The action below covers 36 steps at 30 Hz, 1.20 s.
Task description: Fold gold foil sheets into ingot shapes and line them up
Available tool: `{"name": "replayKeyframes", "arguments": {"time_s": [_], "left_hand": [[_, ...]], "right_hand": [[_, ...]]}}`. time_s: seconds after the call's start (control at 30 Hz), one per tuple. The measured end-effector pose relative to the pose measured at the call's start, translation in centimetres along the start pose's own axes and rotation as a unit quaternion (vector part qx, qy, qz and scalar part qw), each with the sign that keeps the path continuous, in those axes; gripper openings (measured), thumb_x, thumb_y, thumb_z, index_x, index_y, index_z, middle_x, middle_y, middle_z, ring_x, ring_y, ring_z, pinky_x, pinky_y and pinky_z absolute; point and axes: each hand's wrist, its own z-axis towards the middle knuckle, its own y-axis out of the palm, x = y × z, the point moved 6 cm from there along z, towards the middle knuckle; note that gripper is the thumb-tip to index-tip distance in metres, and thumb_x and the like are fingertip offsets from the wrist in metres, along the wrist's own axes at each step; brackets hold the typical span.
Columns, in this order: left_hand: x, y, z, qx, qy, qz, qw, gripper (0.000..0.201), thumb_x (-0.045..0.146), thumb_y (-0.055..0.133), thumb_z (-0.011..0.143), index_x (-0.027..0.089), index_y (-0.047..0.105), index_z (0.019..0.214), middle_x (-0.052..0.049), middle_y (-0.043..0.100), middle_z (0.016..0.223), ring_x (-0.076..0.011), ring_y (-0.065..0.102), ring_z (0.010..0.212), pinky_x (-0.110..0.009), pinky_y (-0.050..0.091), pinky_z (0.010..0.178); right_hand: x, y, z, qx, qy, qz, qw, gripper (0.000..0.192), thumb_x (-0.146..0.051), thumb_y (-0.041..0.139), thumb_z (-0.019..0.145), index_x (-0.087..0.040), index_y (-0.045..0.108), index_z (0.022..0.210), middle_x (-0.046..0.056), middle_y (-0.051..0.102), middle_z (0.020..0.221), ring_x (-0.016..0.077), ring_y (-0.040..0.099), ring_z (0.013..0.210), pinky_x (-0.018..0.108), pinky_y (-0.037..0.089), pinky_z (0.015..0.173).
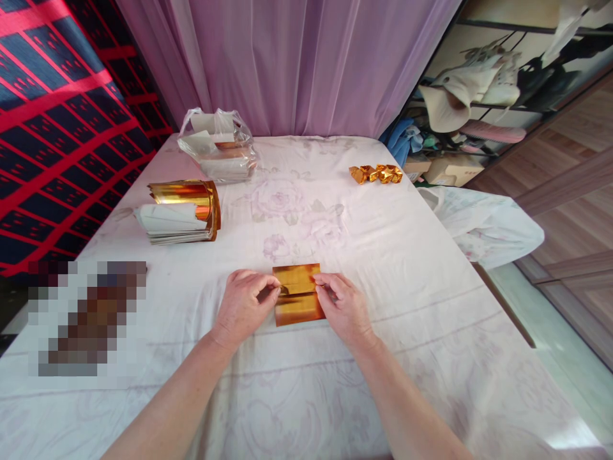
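A sheet of shiny gold foil paper (299,308) lies near the front middle of the cloth-covered table, with a crease or folded edge running across its middle. My left hand (246,300) pinches the sheet at its left side, thumb and forefinger together at the crease. On the opposite side my right hand (343,305) grips the right edge between thumb and fingers. Farther left stands a bent stack of gold foil paper (211,214) with white backing. Several folded gold pieces (376,174) sit in a row at the back right.
A clear plastic bag (223,150) holding papers stands at the back left. A blurred-out item (90,313) lies at the left front. Beyond the table are a purple curtain (297,64), a shelf with shoes and caps (474,96), and a white bag (498,223) at the right edge.
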Motion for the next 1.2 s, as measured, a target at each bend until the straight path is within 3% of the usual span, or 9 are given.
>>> {"name": "replayKeyframes", "arguments": {"time_s": [0.93,1.2], "left_hand": [[0.04,0.21,-0.13,-0.004,-0.004,0.041,0.999,0.008,0.023,0.061,0.084,0.025,0.069,0.084,-0.001,0.075,0.085,-0.0217,0.063,0.083,-0.039,0.043,0.083],[0.58,-0.26,-0.40,0.028,0.026,0.054,0.998,0.011,0.021,0.061,0.085,0.026,0.071,0.084,-0.002,0.071,0.088,-0.0214,0.062,0.085,-0.040,0.043,0.084]], "right_hand": [[0.22,0.53,0.28,-0.023,0.006,-0.046,0.999,0.024,-0.015,0.053,0.086,-0.024,0.070,0.098,0.006,0.074,0.097,0.0209,0.068,0.088,0.036,0.055,0.080],[0.14,0.60,0.32,-0.025,-0.002,-0.056,0.998,0.023,-0.014,0.053,0.085,-0.024,0.070,0.098,0.006,0.074,0.097,0.0215,0.067,0.088,0.036,0.054,0.079]]}}
